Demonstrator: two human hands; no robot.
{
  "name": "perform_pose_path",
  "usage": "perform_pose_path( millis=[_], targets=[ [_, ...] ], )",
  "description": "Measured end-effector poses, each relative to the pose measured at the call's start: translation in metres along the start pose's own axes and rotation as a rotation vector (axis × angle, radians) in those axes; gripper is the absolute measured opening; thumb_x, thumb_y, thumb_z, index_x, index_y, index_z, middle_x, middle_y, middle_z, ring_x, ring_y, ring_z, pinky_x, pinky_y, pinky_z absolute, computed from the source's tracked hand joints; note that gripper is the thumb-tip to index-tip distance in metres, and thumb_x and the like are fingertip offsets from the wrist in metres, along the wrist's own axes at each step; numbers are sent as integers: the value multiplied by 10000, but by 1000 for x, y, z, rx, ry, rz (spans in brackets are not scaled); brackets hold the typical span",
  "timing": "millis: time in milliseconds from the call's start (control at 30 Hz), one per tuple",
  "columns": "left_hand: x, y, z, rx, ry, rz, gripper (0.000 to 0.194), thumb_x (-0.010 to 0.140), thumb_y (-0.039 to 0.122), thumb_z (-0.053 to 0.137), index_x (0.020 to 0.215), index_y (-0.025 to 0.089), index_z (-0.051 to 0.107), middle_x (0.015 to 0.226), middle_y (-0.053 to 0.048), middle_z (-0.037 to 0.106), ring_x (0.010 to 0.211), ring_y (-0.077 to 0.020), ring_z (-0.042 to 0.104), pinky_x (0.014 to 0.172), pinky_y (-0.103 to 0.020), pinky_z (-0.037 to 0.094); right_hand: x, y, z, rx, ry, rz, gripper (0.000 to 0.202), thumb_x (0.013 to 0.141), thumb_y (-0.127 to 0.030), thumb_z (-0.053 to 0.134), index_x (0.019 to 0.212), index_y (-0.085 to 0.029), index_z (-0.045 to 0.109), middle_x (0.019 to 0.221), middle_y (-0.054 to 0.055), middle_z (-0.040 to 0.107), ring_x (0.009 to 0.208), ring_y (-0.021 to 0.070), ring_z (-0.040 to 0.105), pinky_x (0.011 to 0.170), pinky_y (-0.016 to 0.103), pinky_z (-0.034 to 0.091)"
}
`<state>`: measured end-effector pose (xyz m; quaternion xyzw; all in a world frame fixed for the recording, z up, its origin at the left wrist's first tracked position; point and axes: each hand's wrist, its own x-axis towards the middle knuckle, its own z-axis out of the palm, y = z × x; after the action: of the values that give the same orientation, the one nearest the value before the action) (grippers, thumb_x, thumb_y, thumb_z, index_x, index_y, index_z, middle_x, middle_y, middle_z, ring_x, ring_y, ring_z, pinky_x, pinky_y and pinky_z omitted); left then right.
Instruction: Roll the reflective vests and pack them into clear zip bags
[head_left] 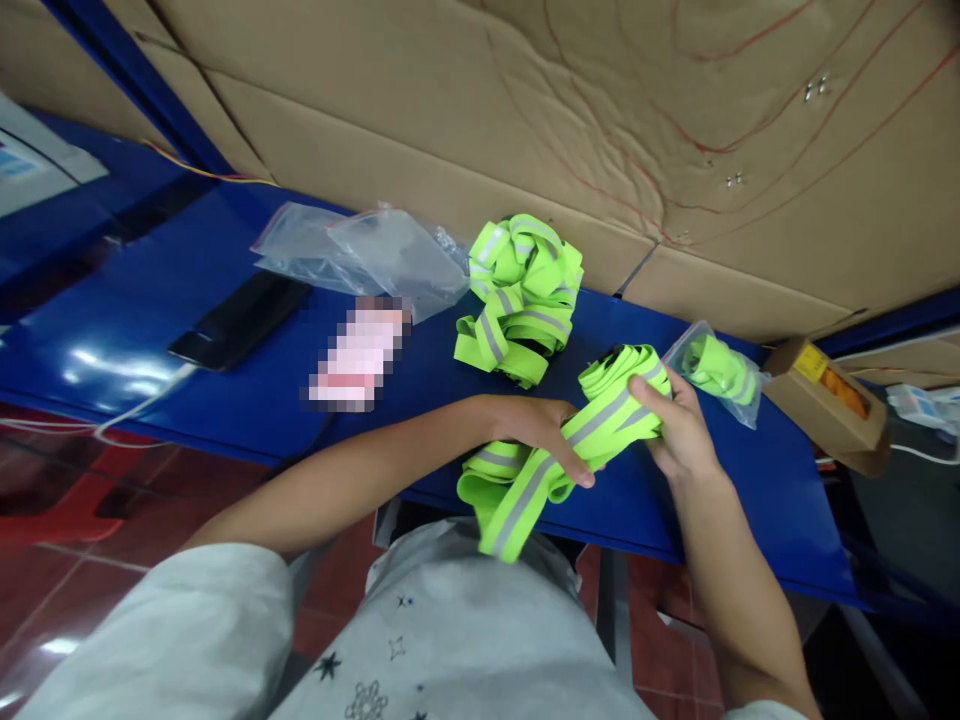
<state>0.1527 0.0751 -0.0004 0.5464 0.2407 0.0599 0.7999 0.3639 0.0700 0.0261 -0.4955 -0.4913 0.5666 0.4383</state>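
A neon-yellow strap (517, 500) with a grey stripe runs between my hands above the table's near edge. My right hand (679, 425) grips its folded bundle, thumb on top. Farther left, my left hand (551, 435) is closed around the lower lengths, whose loose end hangs toward my shirt. Behind them lies a tangled pile of similar straps (529, 290) against the cardboard. To the right of my right hand, a rolled yellow strap (721, 370) sits in a clear bag.
Clear plastic bags (390, 250) lie at the back left of the blue table (225, 400). Near them are a black case (240, 315) and a blurred pink item (360, 355). An open cardboard box (825, 400) stands at the right. Cardboard panels (420, 130) rise behind.
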Motion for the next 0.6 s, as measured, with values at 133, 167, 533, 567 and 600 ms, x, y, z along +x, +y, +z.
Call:
perform_pose_path(
  millis=[133,167,533,567,600],
  targets=[
    [-11,12,-1,256,157,8,467,563,377,970,904,167,729,919,-34,773,823,-216,720,706,-307,565,5,1,-5,99,-75,191,512,713,-539,901,1072,-218,728,979,63,799,873,276,779,753,369,647],
    [-12,13,-1,297,158,39,480,567,377,966,927,169,726,945,-37,777,843,-221,723,718,-309,564,6,2,-5,98,-95,229,515,702,-547,906,1050,-213,728,971,68,800,892,288,781,773,382,651],
    [-7,4,0,301,187,113,379,656,360,903,920,161,717,928,-54,776,837,-223,728,722,-310,567,6,7,-5,65,-59,197,547,676,-612,890,984,-205,694,960,78,791,897,302,768,778,406,633],
    [-6,3,1,252,176,98,381,654,355,904,921,159,715,934,-58,774,844,-222,727,727,-312,575,7,7,-5,53,-60,188,541,698,-619,875,992,-204,690,961,75,786,875,287,762,757,390,625],
    [-5,1,2,198,154,83,390,650,360,909,919,157,712,935,-59,769,843,-219,725,729,-315,581,7,7,-5,26,-57,166,530,726,-618,859,1012,-207,687,959,68,781,848,265,752,733,366,614]
  ],
)
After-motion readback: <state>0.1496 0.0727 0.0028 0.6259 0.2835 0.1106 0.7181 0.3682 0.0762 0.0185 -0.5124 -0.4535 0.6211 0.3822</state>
